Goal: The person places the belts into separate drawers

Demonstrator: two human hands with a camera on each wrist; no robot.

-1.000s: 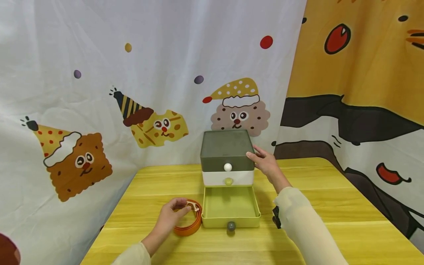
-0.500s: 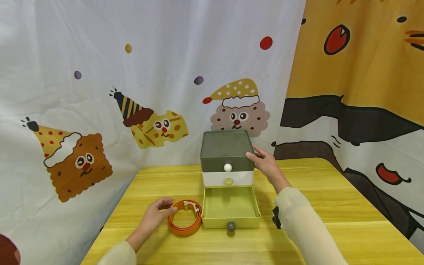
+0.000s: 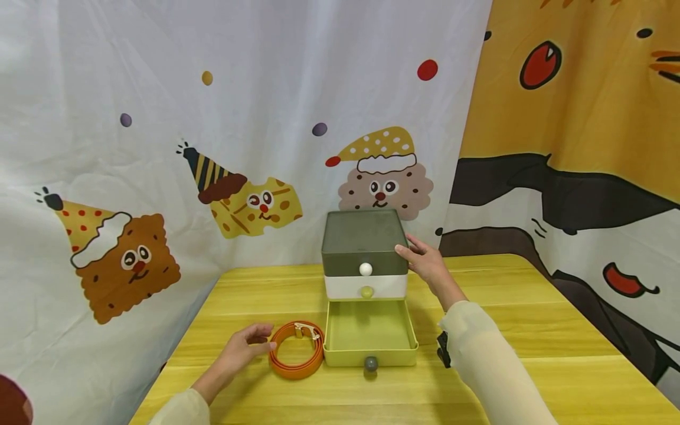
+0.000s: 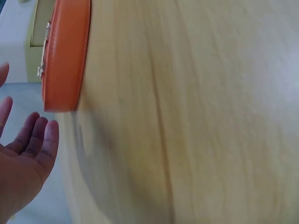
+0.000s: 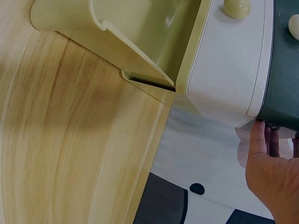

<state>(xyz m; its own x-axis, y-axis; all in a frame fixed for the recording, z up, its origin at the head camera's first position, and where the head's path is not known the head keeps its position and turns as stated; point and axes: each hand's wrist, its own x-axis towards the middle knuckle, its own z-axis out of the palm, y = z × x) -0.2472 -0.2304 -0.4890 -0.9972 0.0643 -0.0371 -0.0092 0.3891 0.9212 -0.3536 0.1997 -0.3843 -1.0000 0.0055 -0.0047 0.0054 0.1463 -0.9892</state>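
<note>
An orange belt (image 3: 296,370), coiled up with a metal buckle (image 3: 307,330), lies left of a small drawer box. My left hand (image 3: 236,354) is beside the coil's left side, fingers relaxed and holding nothing; the left wrist view shows its fingertips apart from the belt (image 4: 67,60). My right hand (image 3: 429,268) touches the right side of the box's dark green top tier (image 3: 366,230), fingers fairly straight, thumb at the top front corner. The lowest drawer (image 3: 372,358), pale green with a grey knob, is pulled out, and its inside shows bare.
The white middle tier (image 3: 340,287) has a pale green knob. Everything stands on a yellow wood-grain table (image 3: 478,378). Behind it hangs a cloth (image 3: 265,88) printed with cartoon figures, close to the back of the box.
My left hand has let go of the belt and drawn back leftward; the coil now shows whole on the table. My right hand and the drawer box have stayed put.
</note>
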